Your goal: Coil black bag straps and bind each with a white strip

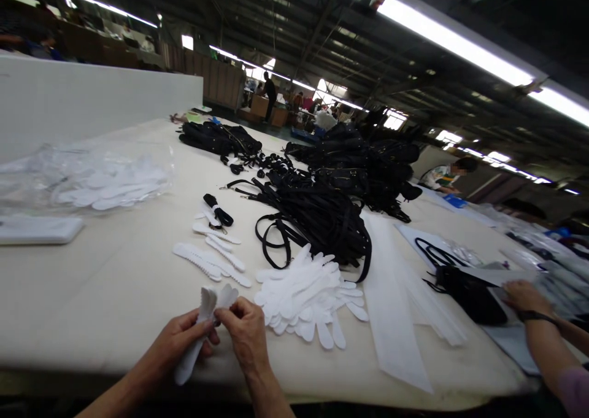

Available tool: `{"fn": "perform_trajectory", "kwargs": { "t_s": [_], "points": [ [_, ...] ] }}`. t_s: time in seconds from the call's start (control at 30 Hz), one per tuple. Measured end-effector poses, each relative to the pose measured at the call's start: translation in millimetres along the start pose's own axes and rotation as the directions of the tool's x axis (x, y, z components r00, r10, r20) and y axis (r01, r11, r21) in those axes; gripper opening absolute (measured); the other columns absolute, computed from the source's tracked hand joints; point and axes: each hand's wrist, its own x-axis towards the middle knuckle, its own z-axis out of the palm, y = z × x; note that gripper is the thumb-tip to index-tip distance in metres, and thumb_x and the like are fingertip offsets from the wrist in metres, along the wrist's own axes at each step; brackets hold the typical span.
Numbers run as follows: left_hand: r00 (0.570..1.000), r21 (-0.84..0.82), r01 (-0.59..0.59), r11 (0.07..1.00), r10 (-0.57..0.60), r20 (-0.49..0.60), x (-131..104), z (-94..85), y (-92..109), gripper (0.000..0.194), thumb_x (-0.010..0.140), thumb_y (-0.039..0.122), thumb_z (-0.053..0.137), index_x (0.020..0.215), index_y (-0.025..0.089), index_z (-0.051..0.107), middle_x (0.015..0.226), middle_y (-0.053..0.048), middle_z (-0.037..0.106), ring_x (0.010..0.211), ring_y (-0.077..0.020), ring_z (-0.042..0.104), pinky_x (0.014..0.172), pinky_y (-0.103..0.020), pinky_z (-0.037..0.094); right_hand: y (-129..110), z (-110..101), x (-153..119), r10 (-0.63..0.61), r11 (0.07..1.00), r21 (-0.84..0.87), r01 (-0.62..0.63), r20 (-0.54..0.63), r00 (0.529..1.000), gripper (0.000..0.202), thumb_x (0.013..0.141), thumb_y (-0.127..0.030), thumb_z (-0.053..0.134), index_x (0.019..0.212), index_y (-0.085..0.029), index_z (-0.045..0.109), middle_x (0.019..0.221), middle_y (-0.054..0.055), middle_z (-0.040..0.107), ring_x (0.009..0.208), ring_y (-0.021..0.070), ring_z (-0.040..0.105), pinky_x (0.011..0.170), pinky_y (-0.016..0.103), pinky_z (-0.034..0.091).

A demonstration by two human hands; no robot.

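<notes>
Left hand [184, 338] and right hand [246, 332] pinch 1 white, scallop-edged foam strip [202, 326].

No text, label, brand or number can be read anywhere.

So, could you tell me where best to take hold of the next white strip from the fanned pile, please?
Probably by a rounded tip on the fanned pile of white strips, at its near edge, coming from your right hand: those ends splay apart and overhang onto bare table.

Two hands [216, 338] — one co-worker's hand [522, 296] — two strap heaps [317, 215].
</notes>
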Motion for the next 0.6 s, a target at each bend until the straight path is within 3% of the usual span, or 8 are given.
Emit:
{"fn": "perform_trajectory", "kwargs": {
  "t_s": [0.23,0.4,0.6],
  "points": [
    [0.995,0.002,0.024,1.0,-0.023,-0.093,-1.3,4.7,4.6,0.042,0.079,0.056,0.07,0.092,0.017,0.07,0.075,-0.004,0.076,0.052,-0.016,0.065,0.046,-0.022,0.044,-3.6,-1.5,-4.1,-0.021,0.999,0.048,0.02,0.029,0.999,0.022,0.078,-0.031,0.068,0.064,-0.017,0.061,0.06,-0.006,0.052,0.061,0.0109,0.045,0.059,0.024,0.035],
    [0.982,-0.047,0.025,0.999,-0.033,-0.185,-0.7,3.7,6.8,0.044,0.079,0.056,0.071,0.097,0.016,0.069,0.074,-0.005,0.077,0.055,-0.0175,0.068,0.051,-0.023,0.048,-2.8,-5.9,-2.6,-0.046,0.993,0.111,0.043,0.031,0.998,0.022,0.085,-0.033,0.062,0.072,-0.015,0.067,0.07,-0.002,0.062,0.072,0.0142,0.053,0.068,0.025,0.041],
    [0.989,-0.117,0.047,0.992,-0.063,-0.134,4.9,1.0,1.2,0.05,0.071,0.057,0.078,0.098,0.016,0.069,0.076,-0.007,0.078,0.065,-0.0233,0.072,0.062,-0.031,0.057,-0.9,-11.1,-1.9,-0.045,0.985,0.167,0.035,0.057,0.997,0.019,0.083,-0.032,0.064,0.084,-0.015,0.071,0.077,0.0,0.068,0.074,0.0166,0.057,0.071,0.027,0.043]
  ]
}}
